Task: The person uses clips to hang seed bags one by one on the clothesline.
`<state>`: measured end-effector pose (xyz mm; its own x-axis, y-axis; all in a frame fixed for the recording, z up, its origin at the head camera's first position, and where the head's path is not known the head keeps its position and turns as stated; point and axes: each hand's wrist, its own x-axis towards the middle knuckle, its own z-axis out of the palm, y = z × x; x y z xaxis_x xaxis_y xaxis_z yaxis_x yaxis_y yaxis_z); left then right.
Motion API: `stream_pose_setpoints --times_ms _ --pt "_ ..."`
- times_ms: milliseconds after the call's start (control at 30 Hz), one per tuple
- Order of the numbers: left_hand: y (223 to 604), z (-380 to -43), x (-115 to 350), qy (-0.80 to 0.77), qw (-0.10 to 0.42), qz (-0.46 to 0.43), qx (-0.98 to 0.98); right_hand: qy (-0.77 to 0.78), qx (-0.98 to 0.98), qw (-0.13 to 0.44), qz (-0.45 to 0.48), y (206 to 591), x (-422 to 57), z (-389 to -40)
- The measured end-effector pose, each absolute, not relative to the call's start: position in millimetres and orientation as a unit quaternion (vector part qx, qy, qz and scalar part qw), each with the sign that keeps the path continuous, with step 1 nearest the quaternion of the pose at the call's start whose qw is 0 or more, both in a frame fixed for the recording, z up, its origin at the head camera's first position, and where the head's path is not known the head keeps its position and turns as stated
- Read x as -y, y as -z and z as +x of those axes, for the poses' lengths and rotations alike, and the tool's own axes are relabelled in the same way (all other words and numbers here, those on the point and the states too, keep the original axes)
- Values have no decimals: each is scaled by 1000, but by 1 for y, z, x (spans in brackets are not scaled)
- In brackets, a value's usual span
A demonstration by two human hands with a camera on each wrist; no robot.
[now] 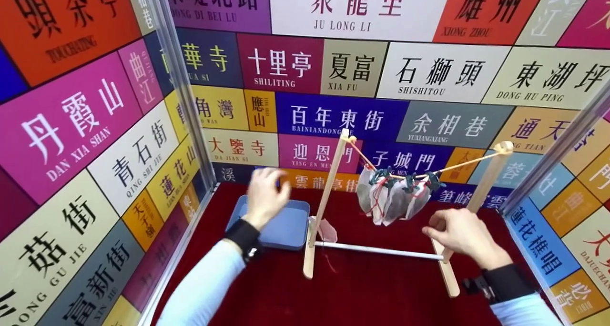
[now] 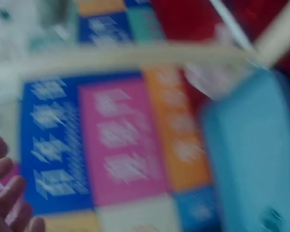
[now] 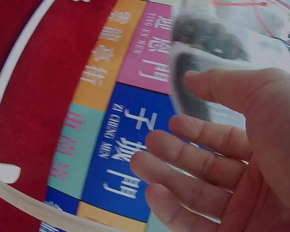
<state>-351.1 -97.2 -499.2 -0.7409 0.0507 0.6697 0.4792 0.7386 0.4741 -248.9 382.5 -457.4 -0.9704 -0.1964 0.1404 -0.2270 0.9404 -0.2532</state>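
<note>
My left hand (image 1: 267, 195) is above the blue tray (image 1: 286, 223), left of the wooden stand (image 1: 329, 188). In the left wrist view its loosely bent fingers (image 2: 12, 198) hold nothing. My right hand (image 1: 460, 230) is beside the stand's right post (image 1: 483, 188), its fingers relaxed and nothing between them. Several white mesh sachets (image 1: 393, 199) with dark filling and red strings hang in a bunch from the yellow cord (image 1: 460, 165), at small dark green clips (image 1: 431, 179). In the right wrist view the sachets (image 3: 208, 43) appear just beyond my thumb.
A pale pinkish pouch (image 1: 327, 231) lies on the red cloth (image 1: 381, 288) by the left post's foot. One white rod (image 1: 381, 250) joins the posts low down. A small dark green thing (image 2: 271, 218) lies in the tray. Panels with coloured lettering (image 1: 443, 73) enclose the back and sides.
</note>
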Motion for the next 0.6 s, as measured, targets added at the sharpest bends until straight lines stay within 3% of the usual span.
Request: stream_pose_setpoints --times_ms 367,600 --pt "607 -360 170 179 118 27 976 -144 984 11 100 493 -375 -239" --pt "645 -352 182 116 80 37 989 -140 984 -5 110 504 -369 -238"
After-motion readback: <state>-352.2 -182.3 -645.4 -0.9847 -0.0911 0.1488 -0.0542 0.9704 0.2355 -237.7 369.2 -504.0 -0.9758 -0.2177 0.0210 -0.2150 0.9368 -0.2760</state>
